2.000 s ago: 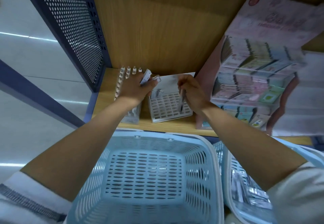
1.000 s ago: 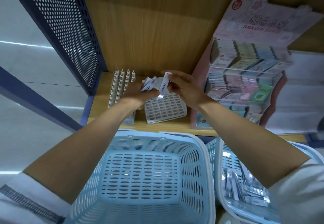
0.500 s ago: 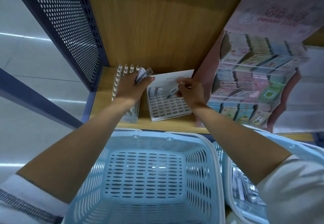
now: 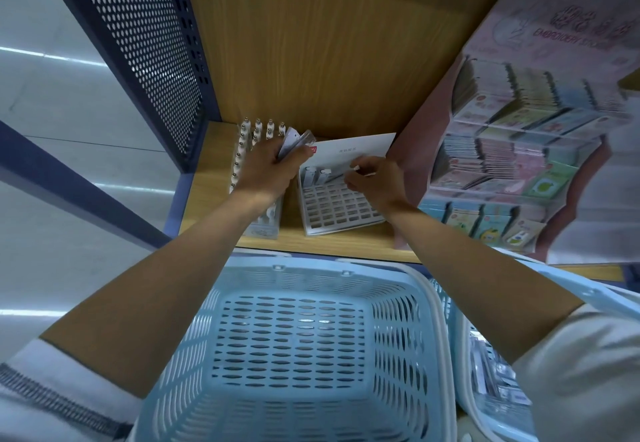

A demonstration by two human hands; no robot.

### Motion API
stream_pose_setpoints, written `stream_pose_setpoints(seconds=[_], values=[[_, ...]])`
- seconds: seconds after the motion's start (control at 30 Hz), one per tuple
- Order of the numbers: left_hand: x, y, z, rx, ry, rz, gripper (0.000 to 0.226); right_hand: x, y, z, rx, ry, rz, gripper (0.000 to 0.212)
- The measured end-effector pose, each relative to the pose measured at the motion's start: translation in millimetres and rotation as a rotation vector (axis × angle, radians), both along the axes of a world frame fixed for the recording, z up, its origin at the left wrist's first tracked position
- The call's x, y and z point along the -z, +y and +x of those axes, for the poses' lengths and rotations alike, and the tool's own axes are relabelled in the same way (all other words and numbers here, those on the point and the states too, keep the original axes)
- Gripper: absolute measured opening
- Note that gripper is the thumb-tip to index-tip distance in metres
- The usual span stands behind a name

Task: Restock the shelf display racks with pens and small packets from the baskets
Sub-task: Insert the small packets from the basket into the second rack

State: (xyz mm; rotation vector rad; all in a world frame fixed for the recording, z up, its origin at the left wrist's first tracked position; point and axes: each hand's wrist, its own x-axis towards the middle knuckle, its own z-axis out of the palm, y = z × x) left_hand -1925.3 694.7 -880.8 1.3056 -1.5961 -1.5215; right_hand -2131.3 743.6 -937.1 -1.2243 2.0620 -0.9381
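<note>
My left hand [image 4: 273, 168] grips a small bundle of slim packets [image 4: 294, 142] above the left pen rack [image 4: 254, 171], which holds several white-capped pens. A white grid rack [image 4: 337, 208] with a white back card sits on the wooden shelf [image 4: 332, 242]. Over its top row, my right hand [image 4: 375, 182] pinches one slim packet [image 4: 334, 177], whose lower end sits at the slots. Two packets [image 4: 315, 175] stand in the top row beside it.
A light-blue basket [image 4: 294, 344] with a bare bottom sits below the shelf. To its right, a second basket [image 4: 491, 382] holds more packets. A pink sticker display [image 4: 519, 151] fills the shelf's right side. A dark perforated panel [image 4: 145, 47] bounds the left.
My right hand took one packet from the bundle in my left hand, carried it down to the grid rack's top row and holds it there. The left hand stayed over the pen rack.
</note>
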Motion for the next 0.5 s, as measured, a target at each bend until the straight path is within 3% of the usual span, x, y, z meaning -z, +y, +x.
stream_pose_setpoints(seconds=[0.2,0.5], values=[[1.7,-1.0,0.1,0.020,0.004,0.009,0.033,-0.6,-6.0,4.9,-0.060,0.278,-0.105,0.008],[-1.9,1.0,1.3,0.050,0.044,0.021,0.034,-2.5,-5.7,-2.9,-0.151,0.408,-0.074,0.010]])
